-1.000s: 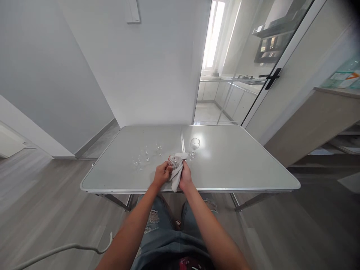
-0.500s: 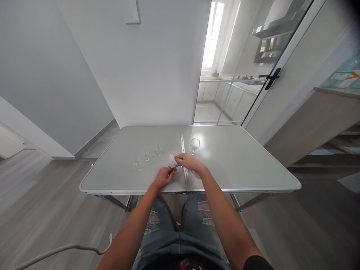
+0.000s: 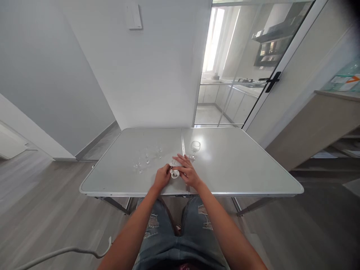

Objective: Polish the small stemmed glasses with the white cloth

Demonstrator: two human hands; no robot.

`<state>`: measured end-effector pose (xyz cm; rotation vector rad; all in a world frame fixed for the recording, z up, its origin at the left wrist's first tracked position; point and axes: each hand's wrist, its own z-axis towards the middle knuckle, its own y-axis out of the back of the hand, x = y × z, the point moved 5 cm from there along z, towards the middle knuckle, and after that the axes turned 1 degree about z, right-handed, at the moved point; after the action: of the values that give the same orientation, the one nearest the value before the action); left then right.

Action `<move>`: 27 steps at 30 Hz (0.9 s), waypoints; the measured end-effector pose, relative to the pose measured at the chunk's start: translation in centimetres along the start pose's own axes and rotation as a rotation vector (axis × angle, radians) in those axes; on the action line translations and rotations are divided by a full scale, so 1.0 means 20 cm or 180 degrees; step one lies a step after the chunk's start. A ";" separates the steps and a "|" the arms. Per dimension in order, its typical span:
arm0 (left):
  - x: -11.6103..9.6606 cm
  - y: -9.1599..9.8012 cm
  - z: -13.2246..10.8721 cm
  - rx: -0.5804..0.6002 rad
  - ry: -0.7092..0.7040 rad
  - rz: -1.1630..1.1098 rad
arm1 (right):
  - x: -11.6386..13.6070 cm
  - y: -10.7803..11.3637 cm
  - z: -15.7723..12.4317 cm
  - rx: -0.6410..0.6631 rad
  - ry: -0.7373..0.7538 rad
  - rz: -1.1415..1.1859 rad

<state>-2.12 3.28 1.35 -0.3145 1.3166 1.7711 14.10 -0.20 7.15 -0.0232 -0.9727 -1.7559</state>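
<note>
My left hand (image 3: 162, 177) is closed around what looks like a small stemmed glass, mostly covered by fingers and paper. A white tissue (image 3: 174, 173) is bunched at the glass, and some of it seems to be inside the round rim facing me. My right hand (image 3: 188, 171) presses on the tissue from the right, its fingers stretched over the top and the thumb below. Just beyond it stands a larger clear wine glass (image 3: 195, 146). To the left are several small clear stemmed glasses (image 3: 147, 155), faint against the tabletop.
The pale folding table (image 3: 239, 168) has a metal edge and a centre seam running beneath my hands. Behind it are a white wall (image 3: 157, 82) and a glass door with a black handle (image 3: 272, 81). A wooden shelf (image 3: 317, 127) stands at the right.
My right hand has shifted slightly left and down, and its fingers have spread over the tissue. The tissue has moved from above the glass to its rim. The standing glasses stay put.
</note>
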 end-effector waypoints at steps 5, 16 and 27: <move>-0.02 0.03 0.01 -0.0145 0.0096 -0.0383 | -0.09 -0.04 -0.07 -0.0673 -0.0523 0.0153; -0.01 0.03 0.04 -0.0215 0.0260 -0.1834 | -0.35 -0.13 -0.13 -0.1810 -0.1958 0.2596; 0.01 0.03 0.06 -0.0336 0.0060 -0.1113 | -0.34 -0.30 -0.08 -0.1694 -0.2384 0.3272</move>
<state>-2.37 4.45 2.10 -0.5846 1.1054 1.5449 12.82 4.67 -0.54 -1.3517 -0.7246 -0.9461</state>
